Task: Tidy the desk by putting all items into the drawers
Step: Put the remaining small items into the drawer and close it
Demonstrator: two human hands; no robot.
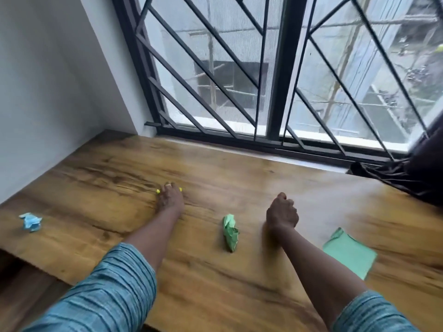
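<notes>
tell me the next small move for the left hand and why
Probably lift the yellow item clear of the desk. The left hand curls over it, with yellow showing on either side of its fingers, so the grip looks set. The crumpled green paper and blue paper lie untouched and can wait. No drawer is in view.
</notes>
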